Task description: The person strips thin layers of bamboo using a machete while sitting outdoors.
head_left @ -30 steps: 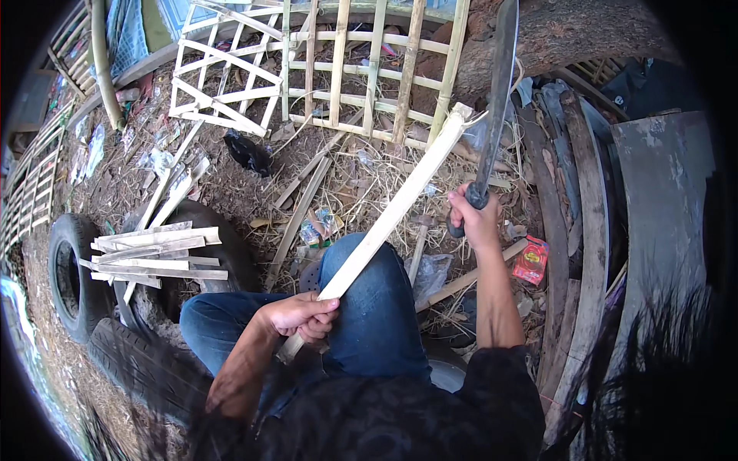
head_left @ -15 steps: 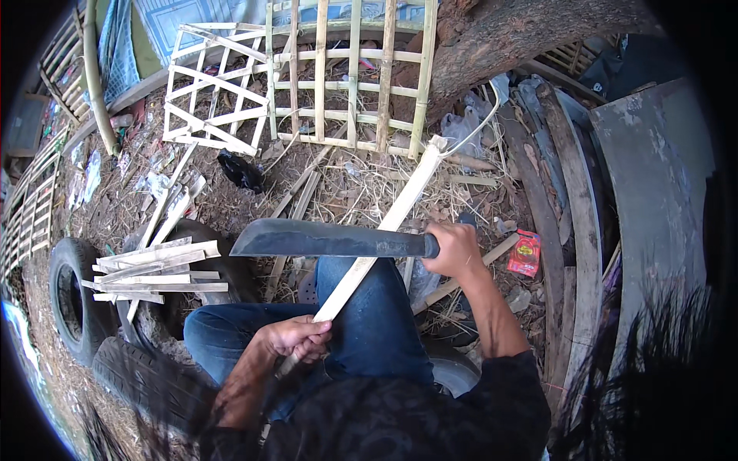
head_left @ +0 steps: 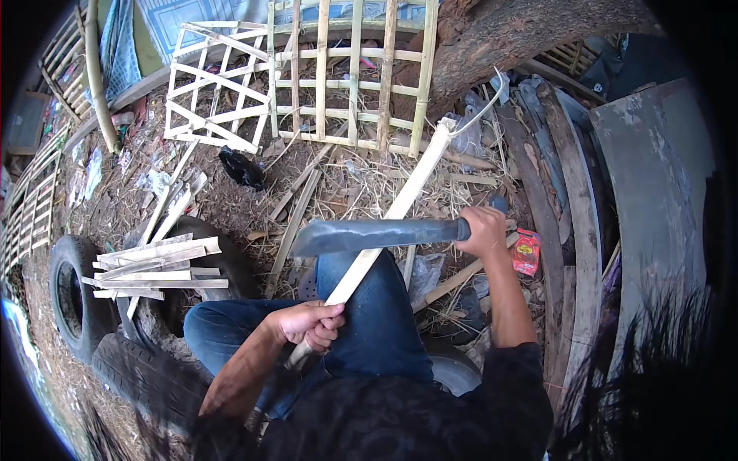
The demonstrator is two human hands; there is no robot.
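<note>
My left hand (head_left: 311, 326) is closed around the lower part of a long pale bamboo strip (head_left: 417, 181). The strip slants across my raised knee, up and away to the right, and a thin curled sliver (head_left: 484, 109) hangs off its far end. My right hand (head_left: 486, 231) grips the handle of a machete (head_left: 377, 235). Its wide dark blade lies crosswise over the strip near the knee, tip to the left; whether it touches the strip I cannot tell.
Several short split bamboo pieces (head_left: 165, 263) lie stacked on old tyres (head_left: 73, 296) at the left. Beyond stand a bamboo lattice panel (head_left: 355, 84) and a smaller frame (head_left: 219, 84). Weathered planks (head_left: 573, 200) lean at the right near a red packet (head_left: 527, 252). A tree trunk (head_left: 530, 42) crosses the top right.
The machete and my right hand have moved to the right, with the blade tip drawn nearer the strip. My left hand and the strip have shifted slightly to the right.
</note>
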